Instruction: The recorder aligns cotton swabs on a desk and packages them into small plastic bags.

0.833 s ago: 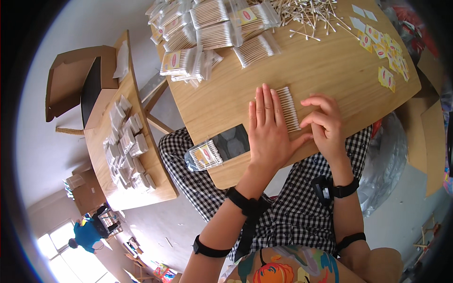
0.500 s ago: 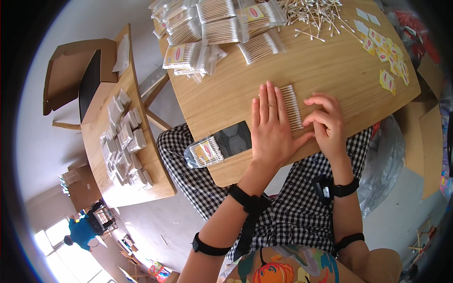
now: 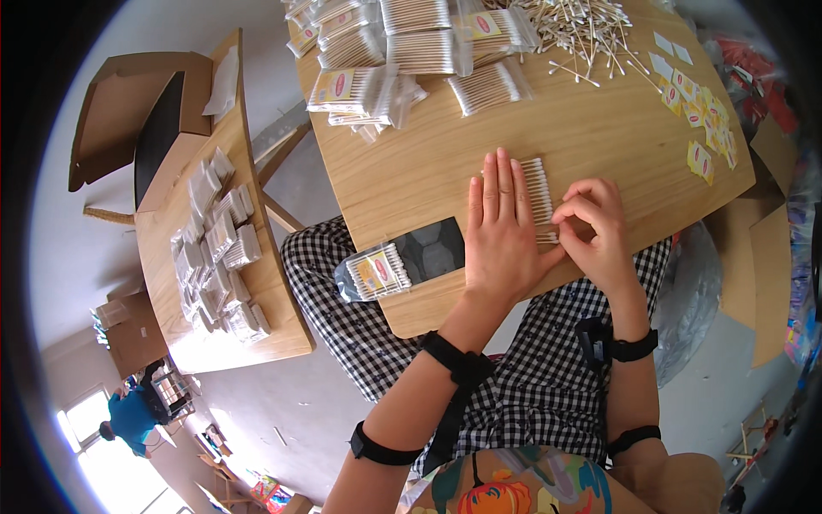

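Observation:
My left hand (image 3: 501, 231) lies flat on the wooden table (image 3: 411, 180), fingers stretched out and close together. It covers part of a neat row of cotton swabs (image 3: 539, 193), whose white tips show along its right side. Just right of the row, my right hand (image 3: 601, 231) is bent, thumb and index finger brought together by the swabs nearest me. Whatever may be between those fingertips is too small to make out. Left of my hands, a clear bag of cotton swabs with a yellow label card (image 3: 377, 271) rests by a dark pad (image 3: 434, 248) at the table edge.
Stacked bags of swabs (image 3: 419, 51) stand at the far left of the table. Loose swabs (image 3: 582, 30) are heaped beyond, with yellow label cards (image 3: 704, 111) at the right. A side table (image 3: 163, 283) holds more bags and an open carton (image 3: 184, 128). A person (image 3: 133, 420) is far off.
My right hand's thumb and index finger have closed together near the row's close end; they were apart before. The left hand stays flat on the swabs. The whole view has shifted slightly.

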Available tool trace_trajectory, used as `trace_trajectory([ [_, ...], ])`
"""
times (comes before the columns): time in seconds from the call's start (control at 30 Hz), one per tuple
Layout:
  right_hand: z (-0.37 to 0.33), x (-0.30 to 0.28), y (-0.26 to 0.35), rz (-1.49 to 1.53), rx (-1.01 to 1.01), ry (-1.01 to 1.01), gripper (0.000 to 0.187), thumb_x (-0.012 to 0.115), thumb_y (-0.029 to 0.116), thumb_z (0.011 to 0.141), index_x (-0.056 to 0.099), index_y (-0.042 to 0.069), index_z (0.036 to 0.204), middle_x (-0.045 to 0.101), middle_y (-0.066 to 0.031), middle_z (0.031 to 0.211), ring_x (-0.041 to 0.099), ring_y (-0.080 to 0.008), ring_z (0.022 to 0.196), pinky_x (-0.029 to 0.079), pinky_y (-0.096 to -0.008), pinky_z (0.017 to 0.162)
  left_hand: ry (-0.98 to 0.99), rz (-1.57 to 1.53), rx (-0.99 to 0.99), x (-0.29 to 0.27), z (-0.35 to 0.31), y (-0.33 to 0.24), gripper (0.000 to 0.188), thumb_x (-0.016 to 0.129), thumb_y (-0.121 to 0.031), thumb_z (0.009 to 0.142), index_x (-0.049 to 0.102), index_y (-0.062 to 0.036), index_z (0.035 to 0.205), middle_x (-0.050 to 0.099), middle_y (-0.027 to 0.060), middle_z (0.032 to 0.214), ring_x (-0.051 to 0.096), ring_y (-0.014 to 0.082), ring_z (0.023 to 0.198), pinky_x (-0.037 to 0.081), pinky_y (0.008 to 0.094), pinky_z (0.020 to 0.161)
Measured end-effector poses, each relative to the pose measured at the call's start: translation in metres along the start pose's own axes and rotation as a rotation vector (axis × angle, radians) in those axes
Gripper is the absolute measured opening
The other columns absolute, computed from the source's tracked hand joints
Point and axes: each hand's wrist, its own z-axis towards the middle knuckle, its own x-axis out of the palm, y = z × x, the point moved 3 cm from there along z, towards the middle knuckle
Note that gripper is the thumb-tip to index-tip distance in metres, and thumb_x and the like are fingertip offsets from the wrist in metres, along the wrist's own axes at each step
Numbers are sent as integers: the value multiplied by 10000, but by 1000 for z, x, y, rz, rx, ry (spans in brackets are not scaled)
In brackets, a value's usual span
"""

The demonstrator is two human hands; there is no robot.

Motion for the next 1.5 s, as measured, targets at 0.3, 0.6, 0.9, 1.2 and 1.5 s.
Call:
trace_trajectory([
  [0.3,22,-8,12,-247,-127,304,128,682,13,766,565,64,777,563,-89,903,548,-300,931,451,-424,864,1,0,-4,1,2,-2,1062,534,-673,866,298,132,1519,246,285,1627,183,380,1545,148,486,1257],
  [0.6,-10,-68,-8,-383,175,217,91,579,7,897,488,16,892,523,-147,876,545,-349,925,444,-427,833,-8,-62,-6,-4,0,-1,1224,638,-753,778,256,140,1523,238,288,1625,173,363,1548,148,494,1255],
  [0.9,-101,-212,-67,-667,349,-111,207,570,-55,909,579,25,1100,622,-121,1072,600,-296,979,469,-381,883,-59,-82,21,-6,-4,-5,1238,718,-716,739,249,102,1539,311,243,1605,230,330,1535,126,556,1245],
  [1.2,-8,-37,6,112,110,-119,199,534,-140,832,666,9,836,682,-111,1036,655,-261,991,510,-330,809,1,-24,31,-3,-9,6,1219,641,-756,774,265,123,1530,250,270,1628,171,358,1551,115,522,1252],
  [1.5,-7,12,-11,93,48,-179,230,552,-151,802,645,38,709,654,-70,986,604,-244,908,482,-356,755,-19,-17,29,-4,-8,5,1217,592,-796,782,311,144,1502,287,285,1606,214,377,1536,175,516,1244],
])
